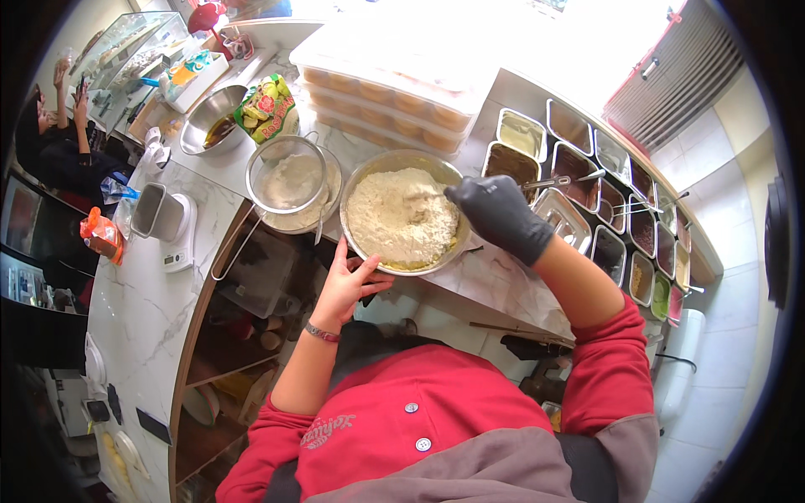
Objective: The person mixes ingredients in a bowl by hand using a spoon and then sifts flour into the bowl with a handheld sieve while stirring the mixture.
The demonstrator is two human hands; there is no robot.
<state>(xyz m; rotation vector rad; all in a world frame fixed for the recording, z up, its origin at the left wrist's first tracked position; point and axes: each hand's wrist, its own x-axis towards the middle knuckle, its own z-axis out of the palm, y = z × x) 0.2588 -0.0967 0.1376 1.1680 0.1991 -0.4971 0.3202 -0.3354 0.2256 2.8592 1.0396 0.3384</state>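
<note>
A wide metal mixing bowl (464, 243) stands at the counter's front edge, heaped with pale flour (392, 210); a yellowish mass shows along its near inner side. My right hand (506, 216), in a black glove, is closed above the bowl's right side around a flour-coated mixing tool (425, 194). That tool's lower end is buried, so its exact kind is hidden. Bare and with fingers spread, my left hand (350, 285) rests against the bowl's near left outside. Left of the bowl, a round sieve (251, 186) holding white powder sits over another container of flour (312, 216).
Stacked lidded boxes (381, 109) stand behind the bowl. Metal tubs of sauces and toppings (579, 180) line the right. Leftward are a metal bowl (195, 138), a green packet (267, 109), a kitchen scale (180, 243) and a loaf tin (153, 211). Another person (59, 151) is far left.
</note>
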